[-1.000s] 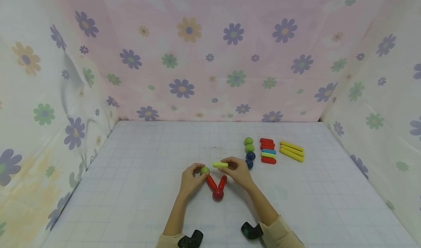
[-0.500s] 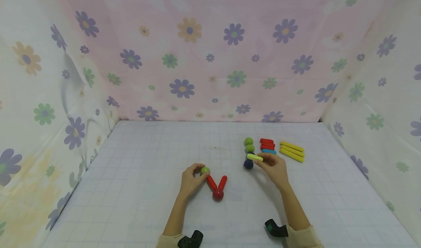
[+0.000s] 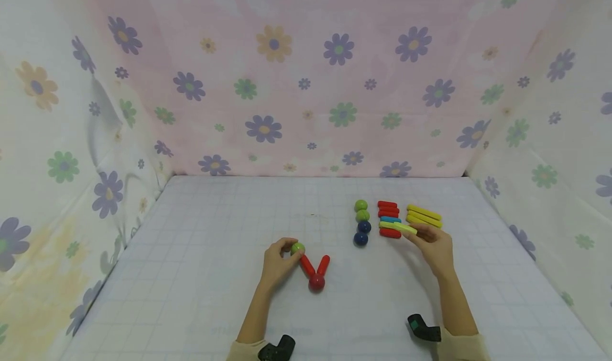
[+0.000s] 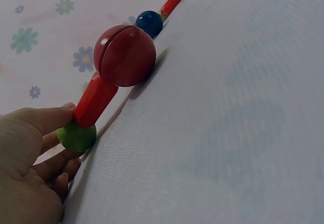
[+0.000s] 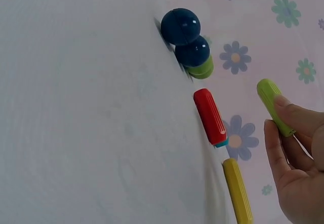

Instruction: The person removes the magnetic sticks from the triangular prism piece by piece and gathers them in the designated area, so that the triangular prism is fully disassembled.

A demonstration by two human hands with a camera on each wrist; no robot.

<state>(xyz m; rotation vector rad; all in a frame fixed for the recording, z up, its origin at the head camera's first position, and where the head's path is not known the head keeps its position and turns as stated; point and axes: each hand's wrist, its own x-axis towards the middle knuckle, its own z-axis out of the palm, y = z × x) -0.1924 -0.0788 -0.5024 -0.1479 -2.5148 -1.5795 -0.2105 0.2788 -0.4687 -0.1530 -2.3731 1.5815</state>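
Note:
My left hand (image 3: 279, 260) pinches a light green ball (image 3: 298, 248) between thumb and fingers. A red stick (image 3: 307, 266) runs from that ball to a larger red ball (image 3: 316, 282). From the red ball a second red stick (image 3: 323, 265) points away, forming a V. In the left wrist view, the thumb lies where the green ball (image 4: 77, 137) meets the stick. My right hand (image 3: 436, 246) pinches a light green ribbed stick (image 5: 271, 102) between thumb and fingers. In the head view it overlaps the row of short sticks; the right wrist view shows it raised above the table.
Two green balls (image 3: 362, 216) and two dark blue balls (image 3: 360, 239) form a column right of centre. Beside them lie short red sticks (image 3: 390, 233), a blue stick (image 3: 388, 219) and a green one. Yellow sticks (image 3: 424, 212) lie farther right. Floral cloth (image 3: 306, 100) walls surround the table.
My right hand has carried the light green stick rightward, away from the V-shaped piece, past the blue balls to the short sticks. My left hand stays on its green ball.

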